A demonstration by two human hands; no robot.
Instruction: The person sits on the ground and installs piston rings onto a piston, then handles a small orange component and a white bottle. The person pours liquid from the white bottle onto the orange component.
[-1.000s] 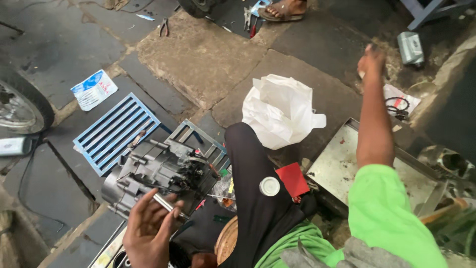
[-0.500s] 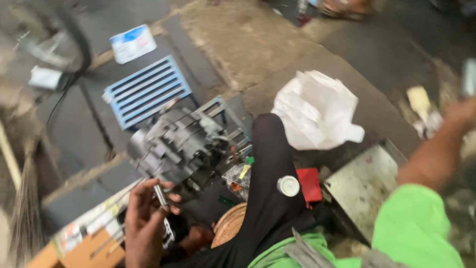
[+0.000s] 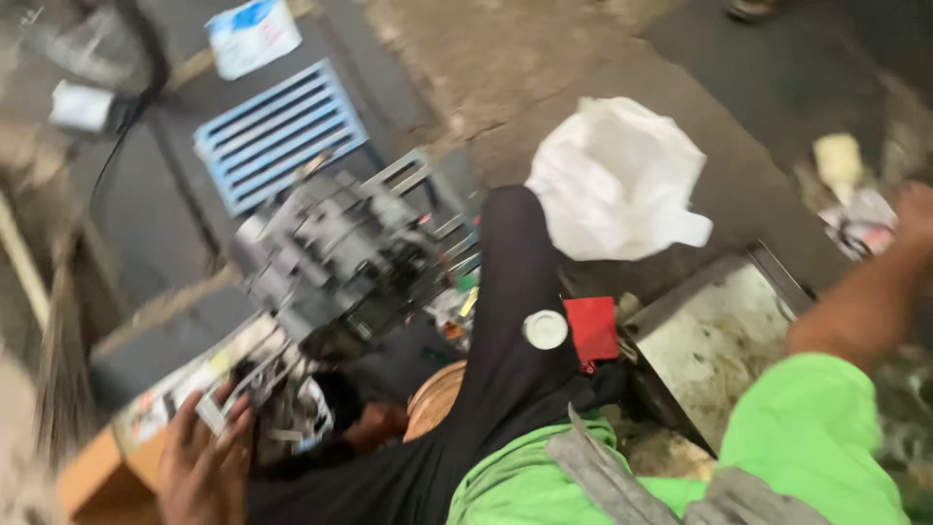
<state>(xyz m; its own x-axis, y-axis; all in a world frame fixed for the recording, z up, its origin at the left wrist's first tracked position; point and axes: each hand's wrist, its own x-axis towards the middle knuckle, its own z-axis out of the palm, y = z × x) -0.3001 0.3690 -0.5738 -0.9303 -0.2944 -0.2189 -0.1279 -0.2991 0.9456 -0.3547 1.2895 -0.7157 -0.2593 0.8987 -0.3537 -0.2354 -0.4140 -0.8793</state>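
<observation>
Nearest to us, our left hand (image 3: 199, 462) sits low at the bottom left, fingers curled around a small metal part (image 3: 238, 394) whose kind the blur hides; half a second ago it held that part higher, close under the engine. Our knee in black trousers (image 3: 510, 321) rises through the middle, with a white round cap (image 3: 545, 330) and a red box (image 3: 591, 329) just beside it. The grey engine (image 3: 340, 258) stands left of the knee on the ground, and the view has swung so it now sits nearer the centre. Our right hand (image 3: 915, 216) reaches far to the right edge; we cannot tell its grip. Beyond lie a metal tray (image 3: 714, 335), a white plastic bag (image 3: 617, 180) and a blue slatted grate (image 3: 280, 131).
</observation>
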